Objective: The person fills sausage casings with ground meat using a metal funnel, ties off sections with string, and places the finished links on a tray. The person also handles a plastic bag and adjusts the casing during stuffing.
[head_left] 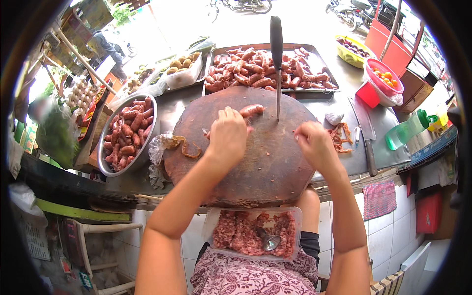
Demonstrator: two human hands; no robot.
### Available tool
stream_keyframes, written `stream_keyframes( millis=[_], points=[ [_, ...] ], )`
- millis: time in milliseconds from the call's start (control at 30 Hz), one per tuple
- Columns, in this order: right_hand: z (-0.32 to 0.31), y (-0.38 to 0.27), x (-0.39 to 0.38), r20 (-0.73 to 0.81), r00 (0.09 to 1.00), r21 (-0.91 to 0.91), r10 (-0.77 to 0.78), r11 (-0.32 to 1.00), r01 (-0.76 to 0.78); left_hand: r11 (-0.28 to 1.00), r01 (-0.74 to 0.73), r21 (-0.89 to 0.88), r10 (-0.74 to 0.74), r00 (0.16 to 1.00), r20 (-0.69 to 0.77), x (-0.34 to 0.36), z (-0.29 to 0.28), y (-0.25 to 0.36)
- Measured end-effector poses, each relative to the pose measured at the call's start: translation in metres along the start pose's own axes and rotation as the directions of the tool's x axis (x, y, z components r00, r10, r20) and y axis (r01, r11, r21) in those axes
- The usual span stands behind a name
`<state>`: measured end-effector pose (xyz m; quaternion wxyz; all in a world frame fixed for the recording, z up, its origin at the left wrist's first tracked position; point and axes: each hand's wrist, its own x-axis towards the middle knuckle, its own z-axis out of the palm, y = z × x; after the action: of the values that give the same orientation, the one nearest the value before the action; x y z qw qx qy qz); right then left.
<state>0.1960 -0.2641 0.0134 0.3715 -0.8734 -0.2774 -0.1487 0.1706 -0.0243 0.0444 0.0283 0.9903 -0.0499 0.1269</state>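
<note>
A round wooden chopping block (246,169) lies in front of me. My left hand (228,132) is closed over the block, fingers curled round a sausage whose end pokes out at its left side. Another plump sausage (252,110) extends just beyond those fingertips. Over the block's right edge, my right hand (314,142) is closed in a pinch; whatever it may hold is hidden. A dark-handled knife (277,49) stands upright, its tip on the block between the hands. In my lap rests a plastic tub (209,228) of minced meat (236,233) with a metal spoon (269,241).
Behind the block is a metal tray (336,81) of sausages; a metal bowl (156,129) of them stands left. Casing (183,145) lies at the block's left. A cleaver (368,147), casing scraps (340,137), a green bottle (407,130) and a pink basket (371,73) are right.
</note>
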Motion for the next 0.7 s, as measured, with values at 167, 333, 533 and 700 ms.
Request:
stream_keyframes(
  millis=[167, 333, 533, 700],
  points=[
    [-0.016, -0.064, -0.043, 0.176, 0.977, 0.130, -0.119, 0.987, 0.097, 0.738, -0.255, -0.625, 0.260, 0.962, -0.085, -0.087, -0.007, 0.029],
    [-0.020, -0.068, -0.038, 0.353, 0.904, 0.756, 0.242, 0.496, -0.428, -0.456, 0.350, -0.818, 0.275, 0.930, 0.244, -0.116, 0.000, 0.037],
    [-0.016, -0.081, -0.049, -0.200, 0.914, 0.253, 0.354, 0.920, -0.301, -0.806, 0.030, -0.591, -0.006, 0.998, 0.060, -0.133, 0.000, 0.052],
    [0.007, -0.128, -0.085, 0.186, 0.915, 0.613, 0.359, 0.685, -0.393, -0.714, -0.014, -0.700, -0.118, 0.988, 0.102, -0.140, -0.003, 0.071]
  ],
)
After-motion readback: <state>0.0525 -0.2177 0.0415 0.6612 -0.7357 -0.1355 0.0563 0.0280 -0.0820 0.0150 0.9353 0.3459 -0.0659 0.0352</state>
